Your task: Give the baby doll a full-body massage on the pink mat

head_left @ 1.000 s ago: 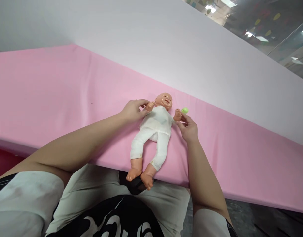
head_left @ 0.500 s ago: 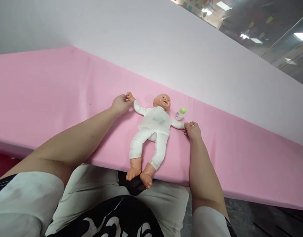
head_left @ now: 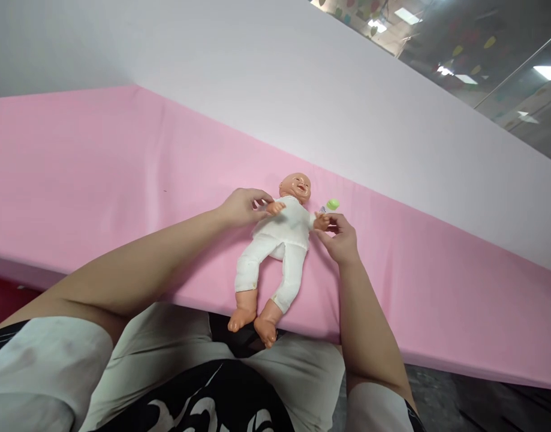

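A baby doll [head_left: 282,240] in a white top and white trousers lies on its back on a pink sheet [head_left: 99,174], with its head toward the far side and its bare feet hanging just past the near edge, above the person's lap. Its face is turned up and its legs lie slightly apart.

The left hand [head_left: 243,207] sits at the doll's arm on the left of the picture. Its fingers [head_left: 262,194] are curled loosely around the doll's small hand and wrist, holding that arm folded in over the chest. The right hand [head_left: 340,237] does the same on the other side, its thumb and fingers pinched on the doll's other hand, which is drawn in against the shoulder. Both forearms rest low over the sheet, reaching in from the near edge.

Just beyond the right hand, beside the doll's head, lies a small bottle [head_left: 330,206] with a green cap; most of it is hidden behind the fingers, so it may or may not be touching them.

The pink sheet runs wide to both sides. Behind it rises a plain pale panel [head_left: 302,90], and above that, at the top right, glass [head_left: 491,60] reflects ceiling lights.
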Demonstrator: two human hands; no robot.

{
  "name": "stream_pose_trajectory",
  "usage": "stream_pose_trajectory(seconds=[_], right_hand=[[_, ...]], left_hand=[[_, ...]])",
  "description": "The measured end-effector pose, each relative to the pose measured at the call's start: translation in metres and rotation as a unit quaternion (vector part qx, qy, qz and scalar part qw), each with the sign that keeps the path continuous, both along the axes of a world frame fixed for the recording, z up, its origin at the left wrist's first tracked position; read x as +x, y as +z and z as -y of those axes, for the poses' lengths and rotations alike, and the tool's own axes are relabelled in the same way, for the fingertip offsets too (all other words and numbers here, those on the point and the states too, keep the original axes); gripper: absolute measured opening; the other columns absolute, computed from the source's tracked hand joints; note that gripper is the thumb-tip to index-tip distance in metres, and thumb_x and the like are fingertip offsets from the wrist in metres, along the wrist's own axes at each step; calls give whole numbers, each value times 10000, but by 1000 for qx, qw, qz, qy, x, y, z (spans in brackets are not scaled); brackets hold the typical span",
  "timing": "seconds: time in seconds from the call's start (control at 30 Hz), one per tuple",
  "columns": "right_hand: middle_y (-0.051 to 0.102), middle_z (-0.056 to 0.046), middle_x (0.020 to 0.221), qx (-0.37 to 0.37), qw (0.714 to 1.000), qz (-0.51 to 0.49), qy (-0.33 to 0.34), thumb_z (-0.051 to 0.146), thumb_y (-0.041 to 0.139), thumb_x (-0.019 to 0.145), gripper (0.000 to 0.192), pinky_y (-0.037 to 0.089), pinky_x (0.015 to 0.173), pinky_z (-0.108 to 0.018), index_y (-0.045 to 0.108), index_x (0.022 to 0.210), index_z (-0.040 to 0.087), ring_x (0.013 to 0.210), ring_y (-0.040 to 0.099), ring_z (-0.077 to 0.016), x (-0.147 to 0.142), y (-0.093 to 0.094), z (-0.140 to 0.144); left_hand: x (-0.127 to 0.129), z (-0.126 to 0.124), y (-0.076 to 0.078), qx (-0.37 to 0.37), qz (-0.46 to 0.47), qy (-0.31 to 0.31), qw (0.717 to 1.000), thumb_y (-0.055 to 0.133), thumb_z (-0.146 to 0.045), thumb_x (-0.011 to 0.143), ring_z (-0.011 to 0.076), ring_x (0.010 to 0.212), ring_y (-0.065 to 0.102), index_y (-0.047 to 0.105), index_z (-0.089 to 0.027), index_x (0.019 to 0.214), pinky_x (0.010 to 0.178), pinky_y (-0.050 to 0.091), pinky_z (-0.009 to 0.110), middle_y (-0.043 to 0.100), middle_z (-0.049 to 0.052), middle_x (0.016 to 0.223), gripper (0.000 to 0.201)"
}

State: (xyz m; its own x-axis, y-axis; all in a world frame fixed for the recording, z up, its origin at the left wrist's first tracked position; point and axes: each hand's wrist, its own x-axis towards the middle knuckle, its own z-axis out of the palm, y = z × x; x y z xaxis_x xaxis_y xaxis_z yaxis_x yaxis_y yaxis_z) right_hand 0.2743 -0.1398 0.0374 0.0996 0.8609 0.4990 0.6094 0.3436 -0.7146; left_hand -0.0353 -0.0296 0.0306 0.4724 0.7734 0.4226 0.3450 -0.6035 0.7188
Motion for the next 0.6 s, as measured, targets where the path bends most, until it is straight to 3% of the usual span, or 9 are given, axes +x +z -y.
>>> stream_pose_trajectory(seconds=[0.17,0.3,0.37,0.47,0.6], right_hand=[[773,-44,1058,-30,974,189,123,234,766,825,213,554,975,-475,789,1033,273,999,692,-254,-22,8,7],[783,-48,1081,-32,975,182,127,249,776,839,214,550,983,-475,805,1049,276,1009,696,-256,-22,7,7],[786,-47,1108,-46,988,113,97,295,782,847,255,580,927,-430,790,1101,273,979,709,-235,-18,4,5],[767,-68,1252,-23,999,-37,-7,374,785,853,454,610,878,-384,701,1285,265,1043,729,-226,-1,-2,-3],[762,-103,1253,7,976,-176,-127,443,759,881,644,630,885,-383,537,1452,243,1087,740,-223,37,-14,-15]], left_hand=[[4,4,1,88,-68,-97,989,720,-394,810,234,1018,709,789,-239,1082,876,557,337,785,48,1060,321],[5,4,2,112,-105,-69,986,726,-408,804,254,1017,702,779,-230,1089,938,534,376,786,52,1040,340],[4,4,3,88,-83,-13,993,723,-458,817,253,977,706,776,-238,1091,914,536,375,793,46,1038,355],[-3,-3,1,10,-2,75,997,709,-473,830,231,907,709,742,-235,1147,846,552,343,791,46,1051,397],[-22,-33,-9,-77,76,186,977,711,-382,783,230,922,710,645,-208,1279,821,562,344,764,79,1112,529]])
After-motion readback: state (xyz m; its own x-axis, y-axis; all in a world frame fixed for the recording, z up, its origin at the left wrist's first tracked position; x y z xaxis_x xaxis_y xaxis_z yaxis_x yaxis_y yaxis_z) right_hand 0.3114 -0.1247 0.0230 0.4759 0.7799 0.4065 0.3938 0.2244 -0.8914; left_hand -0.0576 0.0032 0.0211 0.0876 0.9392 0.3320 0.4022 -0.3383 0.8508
